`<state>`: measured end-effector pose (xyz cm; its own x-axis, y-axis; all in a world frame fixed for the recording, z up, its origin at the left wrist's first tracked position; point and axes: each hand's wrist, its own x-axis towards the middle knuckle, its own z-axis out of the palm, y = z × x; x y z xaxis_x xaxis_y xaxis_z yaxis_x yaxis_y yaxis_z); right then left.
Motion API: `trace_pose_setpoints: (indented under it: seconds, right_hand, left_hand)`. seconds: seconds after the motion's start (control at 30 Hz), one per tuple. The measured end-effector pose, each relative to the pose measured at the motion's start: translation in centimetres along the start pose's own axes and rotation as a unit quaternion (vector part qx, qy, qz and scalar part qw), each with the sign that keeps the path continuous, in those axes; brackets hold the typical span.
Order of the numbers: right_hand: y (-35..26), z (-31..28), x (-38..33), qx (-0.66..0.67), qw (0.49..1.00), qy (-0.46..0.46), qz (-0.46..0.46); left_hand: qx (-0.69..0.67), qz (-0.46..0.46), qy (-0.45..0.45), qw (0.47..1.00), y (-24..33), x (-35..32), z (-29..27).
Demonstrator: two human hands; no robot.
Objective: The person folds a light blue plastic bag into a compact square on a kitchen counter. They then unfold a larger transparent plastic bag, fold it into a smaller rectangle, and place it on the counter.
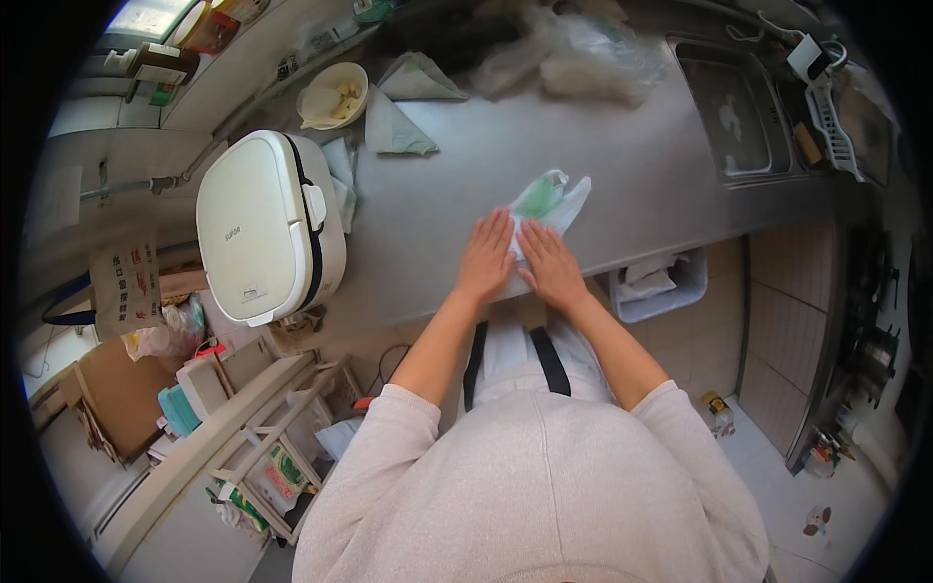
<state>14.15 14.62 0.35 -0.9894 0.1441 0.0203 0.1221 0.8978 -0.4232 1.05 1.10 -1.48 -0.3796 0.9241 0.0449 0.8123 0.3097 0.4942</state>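
Soft, moderate daylight fills the room, and a bright pane (148,16) at upper left is washed out nearly to white. The metal tabletop (437,257) carries a dull sheen, darkening toward the back, where crumpled plastic bags (593,73) look hazy. The fingers (496,229) appear fairly clear. Fisheye distortion curves straight edges; black fills the corners.

The pale beige top (544,496) has elbow-length sleeves (384,437).
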Motion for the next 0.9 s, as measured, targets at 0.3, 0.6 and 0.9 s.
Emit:
trace_pose_setpoints:
  seconds: [0.3, 0.6, 0.9]
  right_hand:
    - [0.0, -0.1, -0.2, -0.020, 1.000, -0.007, 0.004]
    - [0.4, 0.4, -0.5, -0.045, 0.999, -0.010, 0.002]
    - [-1.1, -0.7, -1.1, 0.138, 0.974, 0.096, 0.154]
  left_hand:
    - [0.033, 0.008, 0.016, 0.999, 0.2, 0.2, 0.1]
    - [0.054, 0.006, -0.028, 0.998, -0.1, -4.7, -1.5]
    - [0.052, -0.002, -0.020, 0.998, 0.2, -2.7, -3.2]
